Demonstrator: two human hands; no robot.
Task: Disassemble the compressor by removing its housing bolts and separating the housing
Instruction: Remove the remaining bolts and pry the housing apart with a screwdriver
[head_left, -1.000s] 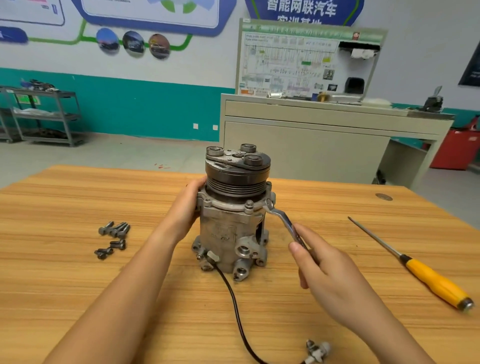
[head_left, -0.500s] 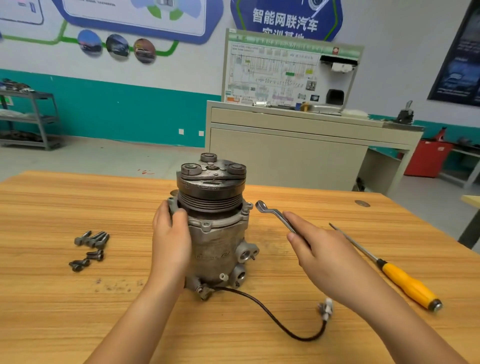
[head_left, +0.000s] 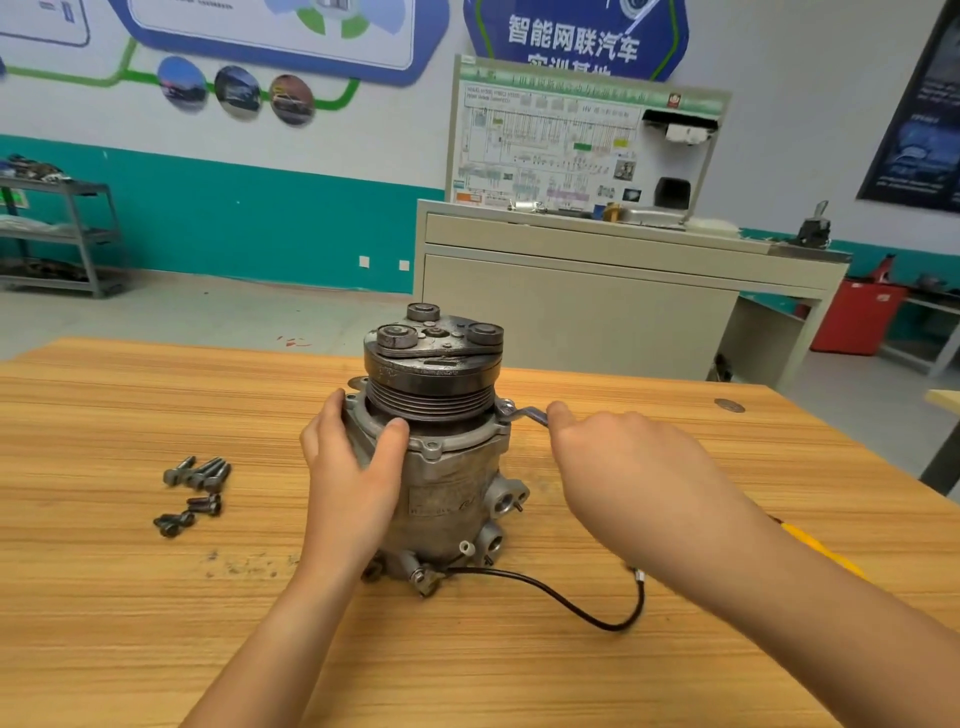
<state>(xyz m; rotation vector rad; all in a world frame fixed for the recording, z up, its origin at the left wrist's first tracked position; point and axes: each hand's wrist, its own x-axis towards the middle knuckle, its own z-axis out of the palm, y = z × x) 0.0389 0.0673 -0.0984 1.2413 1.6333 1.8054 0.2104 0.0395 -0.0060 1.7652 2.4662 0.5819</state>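
- Left hand (head_left: 353, 467) clasps the upright grey cast-metal compressor (head_left: 447, 488) just below its pulley.
- Right hand (head_left: 623, 467) grips a slim steel wrench (head_left: 525, 414), whose end meets the compressor's rim.

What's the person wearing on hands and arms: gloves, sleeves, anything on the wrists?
Nothing visible. Left hand and right hand are bare: no gloves, rings, watch or wristbands. No sleeves in view up to the frame edge.

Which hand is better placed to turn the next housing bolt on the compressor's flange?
Right. The right hand holds the wrench, whose end sits at a flange bolt on that side of the compressor. The left hand grips the compressor's upper rim, probably steadying it, and has no tool.
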